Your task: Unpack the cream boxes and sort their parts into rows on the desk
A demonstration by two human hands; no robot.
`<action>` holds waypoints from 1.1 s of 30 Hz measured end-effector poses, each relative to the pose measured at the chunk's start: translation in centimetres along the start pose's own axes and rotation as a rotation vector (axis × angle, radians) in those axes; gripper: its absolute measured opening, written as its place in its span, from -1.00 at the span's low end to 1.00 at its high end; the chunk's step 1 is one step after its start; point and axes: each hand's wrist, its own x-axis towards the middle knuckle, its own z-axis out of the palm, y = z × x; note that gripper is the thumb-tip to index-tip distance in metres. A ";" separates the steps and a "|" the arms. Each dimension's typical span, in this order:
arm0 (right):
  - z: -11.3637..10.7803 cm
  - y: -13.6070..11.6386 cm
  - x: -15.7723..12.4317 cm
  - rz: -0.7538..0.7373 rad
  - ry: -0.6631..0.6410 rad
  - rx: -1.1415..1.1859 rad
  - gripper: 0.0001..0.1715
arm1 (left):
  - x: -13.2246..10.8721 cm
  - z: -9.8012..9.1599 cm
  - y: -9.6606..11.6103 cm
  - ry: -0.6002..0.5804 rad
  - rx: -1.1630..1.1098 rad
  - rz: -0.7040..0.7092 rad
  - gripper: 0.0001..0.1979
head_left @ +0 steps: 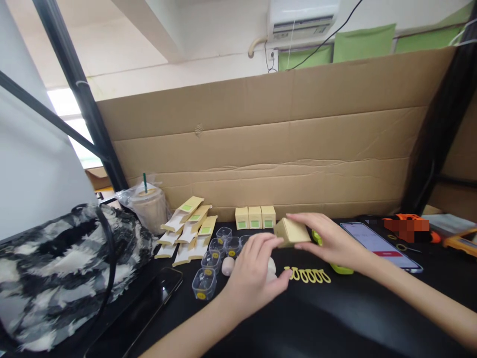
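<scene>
1. Head view: the right hand (328,237) holds a small cream box (293,232), pinched (and tilted) between thumb and fingers, so that the box sits at the fingertips, on the hand's left side.
2. The left hand (251,272) has its thumb wide of its bent fingers, the fingertips right by the box's lower left edge (whether they touch it or grip anything, one cannot tell).
3. Three similar boxes (255,219) stand in a row on the desk (316,313), just beyond the held one.
4. Yellow loops (307,276) lie nearer the viewer; clear cups (204,283) stand left of the left hand.
</scene>
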 end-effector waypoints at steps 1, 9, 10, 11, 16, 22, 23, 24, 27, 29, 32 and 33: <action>-0.4 -1.0 -0.7 -0.025 -0.004 0.014 -0.38 | 0.3 0.0 -0.5 -0.006 0.038 0.012 -0.47; 1.3 -5.7 -5.1 -0.042 0.085 0.264 -0.29 | -1.8 0.7 -0.8 -0.129 -0.074 0.078 -0.38; 1.5 -5.8 -5.2 -0.030 0.073 0.270 -0.27 | -2.1 0.7 -0.7 -0.146 -0.088 0.080 -0.37; 1.5 -5.9 -5.3 -0.017 0.052 0.265 -0.25 | -2.2 0.6 -0.6 -0.161 -0.093 0.082 -0.36; 0.5 -6.0 -5.0 0.029 -0.050 0.301 -0.30 | -2.4 0.4 -0.3 -0.211 -0.085 0.075 -0.35; 0.4 -5.9 -5.3 0.078 -0.069 0.399 -0.41 | -2.4 0.2 -0.1 -0.156 -0.017 0.162 -0.36; 0.5 -5.8 -5.4 0.077 -0.051 0.395 -0.43 | -2.4 0.2 -0.1 -0.135 -0.001 0.160 -0.36; 0.6 -5.6 -5.5 0.075 -0.015 0.378 -0.46 | -2.3 0.1 -0.1 -0.115 0.012 0.150 -0.37; 0.7 -5.1 -5.7 0.060 0.103 0.295 -0.54 | -2.2 0.1 -0.2 -0.083 0.039 0.091 -0.39; 0.7 -5.0 -5.8 0.024 0.144 0.275 -0.57 | -2.2 0.3 -0.4 -0.058 0.068 0.093 -0.40; 0.5 -5.2 -5.8 -0.067 0.172 0.295 -0.61 | -2.2 0.5 -0.9 0.026 0.151 0.150 -0.39; 0.3 -5.3 -5.8 -0.101 0.176 0.294 -0.61 | -2.2 0.5 -1.1 0.045 0.179 0.159 -0.37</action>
